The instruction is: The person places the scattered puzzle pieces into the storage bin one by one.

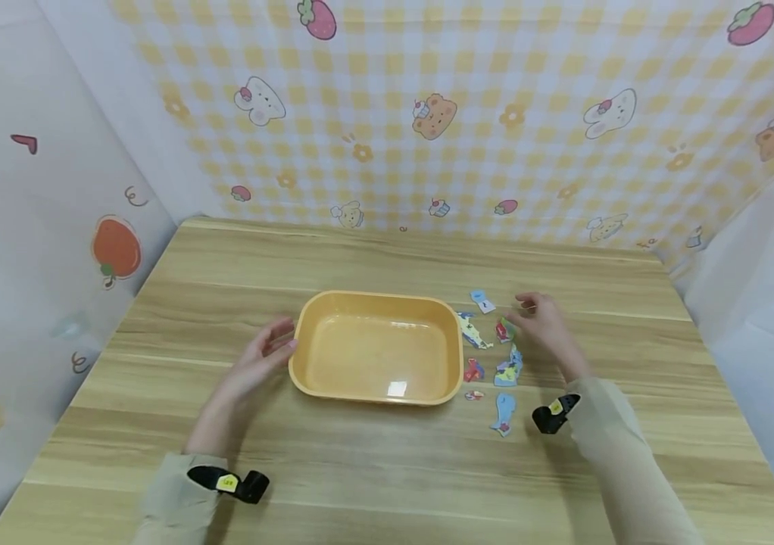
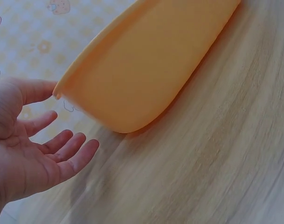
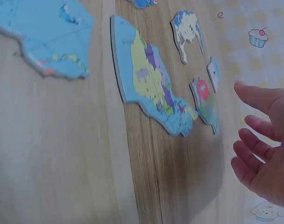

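Observation:
My left hand [image 1: 260, 363] is at the left end of a yellow plastic tray [image 1: 373, 356], its fingers spread and loosely bent. In the left wrist view the thumb tip meets the tray's rim [image 2: 97, 44], while the other fingers stay apart from it. My right hand [image 1: 545, 327] hovers beside a red-and-green map puzzle piece [image 1: 503, 330], with relaxed fingers and nothing between them in the right wrist view. Nearby lie a blue-and-yellow piece [image 3: 146, 74], a pale blue piece [image 1: 505, 409] and a small blue-and-white piece [image 1: 482, 301].
More map pieces lie along the tray's right side, including a cream-and-blue one [image 1: 472, 331], a red one [image 1: 473, 370] and a tiny one [image 1: 474, 395]. The wooden table [image 1: 387, 484] meets a checked cloth [image 1: 373, 174] at the back.

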The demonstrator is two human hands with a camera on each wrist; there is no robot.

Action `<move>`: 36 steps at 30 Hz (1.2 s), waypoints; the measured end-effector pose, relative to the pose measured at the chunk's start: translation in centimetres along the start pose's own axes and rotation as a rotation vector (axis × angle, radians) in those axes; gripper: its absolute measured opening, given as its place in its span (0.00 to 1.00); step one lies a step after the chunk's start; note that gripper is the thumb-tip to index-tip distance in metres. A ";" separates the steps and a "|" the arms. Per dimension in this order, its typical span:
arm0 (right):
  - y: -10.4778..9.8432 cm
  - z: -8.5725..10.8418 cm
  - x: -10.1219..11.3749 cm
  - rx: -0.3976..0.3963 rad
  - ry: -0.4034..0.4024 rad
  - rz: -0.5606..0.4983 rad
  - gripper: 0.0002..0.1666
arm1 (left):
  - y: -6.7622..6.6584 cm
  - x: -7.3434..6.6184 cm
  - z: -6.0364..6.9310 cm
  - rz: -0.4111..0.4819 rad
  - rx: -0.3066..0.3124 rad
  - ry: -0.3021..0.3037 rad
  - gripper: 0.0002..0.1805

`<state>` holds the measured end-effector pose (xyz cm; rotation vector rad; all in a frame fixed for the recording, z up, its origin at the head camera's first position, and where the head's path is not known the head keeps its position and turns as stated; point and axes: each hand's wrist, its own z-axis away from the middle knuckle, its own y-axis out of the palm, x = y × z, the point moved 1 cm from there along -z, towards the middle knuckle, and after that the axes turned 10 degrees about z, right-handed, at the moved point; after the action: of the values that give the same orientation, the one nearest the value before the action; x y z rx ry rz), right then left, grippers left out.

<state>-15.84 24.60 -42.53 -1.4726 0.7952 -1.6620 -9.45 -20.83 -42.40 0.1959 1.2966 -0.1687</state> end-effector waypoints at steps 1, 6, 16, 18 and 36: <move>0.2 -0.2 0.1 -0.001 0.005 -0.010 0.31 | 0.1 0.1 -0.1 0.016 -0.011 -0.007 0.34; 1.0 -1.0 0.5 0.025 0.052 -0.043 0.30 | 0.2 0.4 -0.2 0.056 -0.055 -0.023 0.31; 1.8 -2.3 2.3 0.095 0.097 -0.070 0.29 | 0.4 0.7 0.2 0.071 -0.086 -0.046 0.30; 1.9 -2.4 2.6 0.106 0.112 -0.086 0.30 | 0.5 0.7 0.2 0.076 -0.092 -0.042 0.29; 1.8 -2.8 4.5 0.115 0.206 -0.137 0.14 | 1.0 0.6 -0.1 0.078 -0.142 -0.065 0.29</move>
<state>-18.61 19.70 -42.10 -1.3164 0.7079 -1.9532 -9.10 -19.82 -42.95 0.1188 1.2293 -0.0165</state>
